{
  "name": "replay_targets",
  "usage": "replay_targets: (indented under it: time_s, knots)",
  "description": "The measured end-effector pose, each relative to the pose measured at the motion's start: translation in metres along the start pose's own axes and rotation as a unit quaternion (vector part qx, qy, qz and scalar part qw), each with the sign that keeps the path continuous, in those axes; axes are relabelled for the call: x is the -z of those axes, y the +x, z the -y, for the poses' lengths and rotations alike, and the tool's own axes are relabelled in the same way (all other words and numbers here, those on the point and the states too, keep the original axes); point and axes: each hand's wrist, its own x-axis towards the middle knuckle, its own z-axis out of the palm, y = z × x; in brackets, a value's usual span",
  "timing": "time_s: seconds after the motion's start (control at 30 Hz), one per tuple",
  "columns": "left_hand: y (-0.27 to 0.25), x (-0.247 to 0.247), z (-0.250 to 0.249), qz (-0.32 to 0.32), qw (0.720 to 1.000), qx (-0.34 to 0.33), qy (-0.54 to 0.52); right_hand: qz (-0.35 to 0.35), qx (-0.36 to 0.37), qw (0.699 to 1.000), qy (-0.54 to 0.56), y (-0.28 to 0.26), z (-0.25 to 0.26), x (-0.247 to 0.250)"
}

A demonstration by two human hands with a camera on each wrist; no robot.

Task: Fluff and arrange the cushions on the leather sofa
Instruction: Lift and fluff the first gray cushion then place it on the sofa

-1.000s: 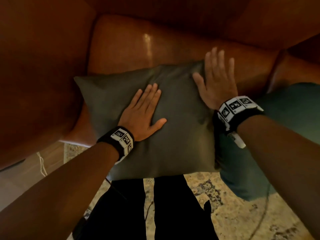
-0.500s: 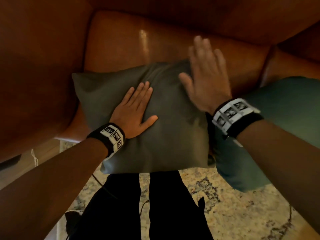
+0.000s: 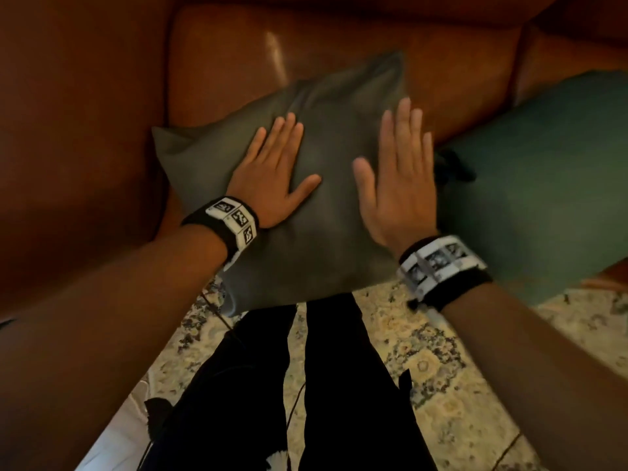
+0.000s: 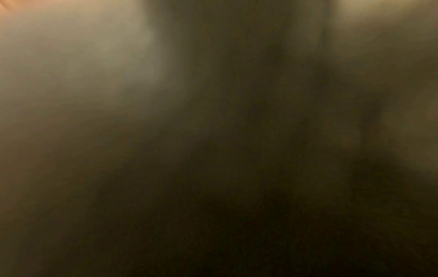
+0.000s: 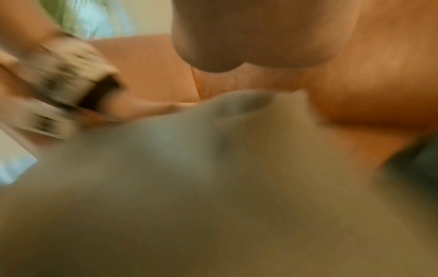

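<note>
Fingers of both hands straight, nothing gripped. Left hand [image 3: 277, 180] lies flat, palm down, on the grey cushion [image 3: 316, 253], its four fingers [image 3: 283, 134] close together and pointing up toward the sofa back, thumb splayed out to the right. Right hand [image 3: 396, 185] is flat too, fingers extended and nearly side by side, thumb out to the left; it sits over the cushion's right half, but the hand is motion-blurred and I cannot tell whether the palm touches the fabric or hangs just above it. Both wrists carry black bands with white marker tiles: left wristband [image 3: 231, 222], right wristband [image 3: 441, 266]. Grey cushion lies on the seat of the brown leather sofa [image 3: 339, 56], in the corner by the armrest on my left, turned a little so one corner points up toward the backrest; its near edge overhangs the seat front above my dark trousers [image 3: 339, 385]. Teal cushion [image 3: 543, 185] lies just to the right of the grey one, edges touching or nearly so. Patterned rug [image 3: 424, 368] under my feet. Left wrist view is dark blur, nothing readable. Right wrist view, also smeared, shows the grey fabric filling the lower part, leather beyond it, and my other wrist with its band at the left.
</note>
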Motion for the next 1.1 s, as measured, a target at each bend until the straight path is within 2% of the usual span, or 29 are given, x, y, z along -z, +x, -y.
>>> replay_targets:
  time_s: [0.07, 0.13, 0.23, 0.3, 0.37, 0.4, 0.47, 0.5, 0.53, 0.63, 0.67, 0.7, 0.77, 0.87, 0.93, 1.0, 1.03, 1.1]
  knots:
    - [0.003, -0.001, -0.002, 0.004, 1.000, -0.004, 0.013, 0.001, -0.031, 1.000, -0.003, -0.040, 0.023, -0.022]
    - [0.004, -0.003, -0.002, 0.011, 1.000, -0.009, 0.021, -0.014, -0.060, 0.998, -0.015, -0.057, 0.032, -0.044]
    - [0.000, -0.010, -0.003, 0.003, 0.999, -0.012, 0.031, -0.034, -0.070, 0.997, -0.020, -0.068, 0.017, -0.074]
    - [0.002, -0.012, -0.009, 0.000, 0.999, -0.014, 0.037, -0.036, -0.172, 0.984, 0.019, -0.105, -0.005, -0.091]
    - [0.004, -0.012, -0.012, 0.000, 0.999, -0.015, 0.041, 0.003, -0.301, 0.951, 0.069, -0.169, -0.028, -0.098]
    - [0.006, -0.011, -0.011, 0.003, 0.999, -0.012, 0.041, 0.027, -0.322, 0.944, 0.071, -0.201, -0.037, -0.096]
    - [0.006, -0.009, -0.010, 0.020, 0.999, -0.001, 0.042, 0.041, -0.305, 0.951, 0.036, -0.239, -0.044, -0.085]
    - [0.006, -0.010, -0.011, 0.021, 0.999, 0.001, 0.046, 0.021, -0.285, 0.958, 0.018, -0.236, -0.040, -0.076]
    - [0.007, -0.011, -0.012, 0.021, 0.999, 0.002, 0.050, -0.011, -0.257, 0.966, 0.011, -0.220, -0.030, -0.067]
    - [0.011, -0.010, -0.012, 0.016, 0.998, 0.002, 0.053, -0.087, -0.097, 0.991, 0.032, -0.134, 0.002, -0.055]
    - [0.012, -0.009, -0.010, 0.019, 0.999, 0.003, 0.051, -0.091, -0.070, 0.993, 0.032, -0.113, 0.005, -0.061]
    - [0.014, -0.007, -0.010, 0.025, 0.999, 0.003, 0.048, -0.087, -0.075, 0.993, 0.022, -0.101, 0.004, -0.070]
    - [0.016, -0.007, -0.015, 0.031, 0.999, -0.005, 0.044, -0.056, -0.179, 0.982, 0.024, -0.110, -0.009, -0.095]
    - [0.017, -0.013, -0.024, 0.028, 0.998, -0.006, 0.058, -0.016, -0.362, 0.928, 0.084, -0.156, -0.016, -0.110]
    - [0.018, -0.009, -0.020, 0.046, 0.997, 0.003, 0.054, -0.012, -0.400, 0.911, 0.098, -0.179, -0.015, -0.101]
    - [0.025, -0.002, -0.009, 0.058, 0.997, 0.005, 0.041, -0.038, -0.354, 0.932, 0.069, -0.189, -0.011, -0.084]
    - [0.029, 0.001, -0.004, 0.061, 0.998, 0.002, 0.036, -0.049, -0.300, 0.951, 0.062, -0.182, -0.006, -0.072]
    - [0.028, -0.001, 0.000, 0.054, 0.998, -0.004, 0.039, -0.083, -0.137, 0.984, 0.075, -0.140, 0.014, -0.051]
